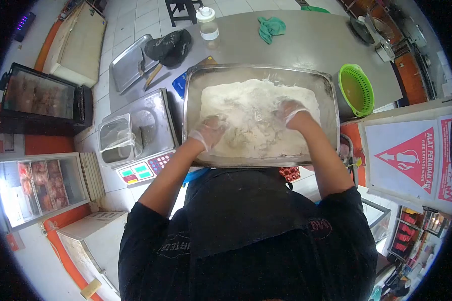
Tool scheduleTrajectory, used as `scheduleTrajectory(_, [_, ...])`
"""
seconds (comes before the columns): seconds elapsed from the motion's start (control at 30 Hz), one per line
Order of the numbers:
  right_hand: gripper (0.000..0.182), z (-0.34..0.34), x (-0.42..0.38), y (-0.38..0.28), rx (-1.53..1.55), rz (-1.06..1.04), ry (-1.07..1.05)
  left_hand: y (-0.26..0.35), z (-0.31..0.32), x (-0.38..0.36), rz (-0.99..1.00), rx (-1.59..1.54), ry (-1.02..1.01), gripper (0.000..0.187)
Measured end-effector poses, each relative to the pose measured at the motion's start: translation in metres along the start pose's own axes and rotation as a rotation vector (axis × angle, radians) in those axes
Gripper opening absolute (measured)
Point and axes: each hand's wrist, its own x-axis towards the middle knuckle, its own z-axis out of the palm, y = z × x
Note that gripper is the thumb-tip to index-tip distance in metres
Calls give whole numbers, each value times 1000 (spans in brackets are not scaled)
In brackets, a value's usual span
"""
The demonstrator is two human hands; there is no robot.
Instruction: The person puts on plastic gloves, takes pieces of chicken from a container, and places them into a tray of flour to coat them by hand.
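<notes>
A large metal tray [260, 73] sits in front of me, with a broad bed of white flour [256, 95] spread across it. The flour is lumpy and uneven in the middle, where I cannot make out whether anything lies under it. My left hand [209, 131], in a clear plastic glove, touches the flour at the tray's left side. Toward the right side, my right hand [290, 111], gloved the same way, is down in the flour. The fingers of both hands are blurred and partly covered by flour, so their closure does not show.
Left of the tray stand a digital scale [155, 120] and a clear plastic container [118, 145]. A black cap [170, 48], a metal tray [128, 65] and a white-lidded jar [207, 25] lie beyond. Rightward is a green basket [357, 90]; a green cloth [271, 29] rests on the table.
</notes>
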Motion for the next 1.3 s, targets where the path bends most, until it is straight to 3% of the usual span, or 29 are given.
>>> scheduleTrajectory(0.07, [35,-2,0,20,4,-275,145,-7,14,-14,-3,-36,186,50])
scheduleTrajectory(0.1, [35,0,-4,24,4,-277,139,-7,18,-21,-7,-40,184,50])
scheduleTrajectory(0.17, [30,-15,-27,19,142,-314,421,8,3,-37,-19,-21,-1,43])
scheduleTrajectory(0.2, [30,-26,-35,16,143,-317,413,13,-2,-43,-24,-27,-4,43])
scheduleTrajectory(0.27, [31,-42,-47,10,623,-196,278,22,-8,-53,-6,-2,47,42])
scheduleTrajectory(0.3, [33,-18,-28,34,533,-291,406,23,-10,-56,-11,-9,45,42])
scheduleTrajectory(0.33, [33,-27,-36,27,532,-294,398,23,-12,-58,25,-32,81,42])
scheduleTrajectory(0.4, [31,-55,-58,10,322,-157,312,20,-7,-63,58,-61,115,42])
scheduleTrajectory(0.47, [31,-37,-48,21,164,-130,338,15,5,-66,79,49,258,36])
scheduleTrajectory(0.53, [31,-4,-29,29,7,-108,364,11,10,-68,123,101,279,33])
scheduleTrajectory(0.6, [40,33,-13,34,-380,-198,185,10,13,-68,173,152,298,31])
scheduleTrajectory(0.63, [51,37,-13,25,-325,-252,60,11,13,-66,118,147,252,33])
scheduleTrajectory(0.67, [51,44,-15,23,-328,-252,60,10,13,-66,63,142,207,36])
scheduleTrajectory(0.73, [52,65,-13,21,-215,-490,445,12,11,-69,79,116,234,36])
scheduleTrajectory(0.87, [52,53,-2,12,-143,-243,190,8,19,-66,80,152,219,35])
scheduleTrajectory(1.0, [40,46,11,31,-118,-225,192,4,22,-67,86,150,230,31])
scheduleTrajectory(1.07, [36,33,16,40,85,-195,80,-3,30,-67,163,127,333,28])
scheduleTrajectory(1.1, [32,-11,-11,9,275,-54,48,-2,29,-67,159,124,340,28])
scheduleTrajectory(1.23, [35,-21,-15,31,-21,-117,77,7,21,-69,61,78,281,32])
scheduleTrajectory(1.3, [37,-17,-14,54,435,-343,173,6,22,-70,44,75,282,33])
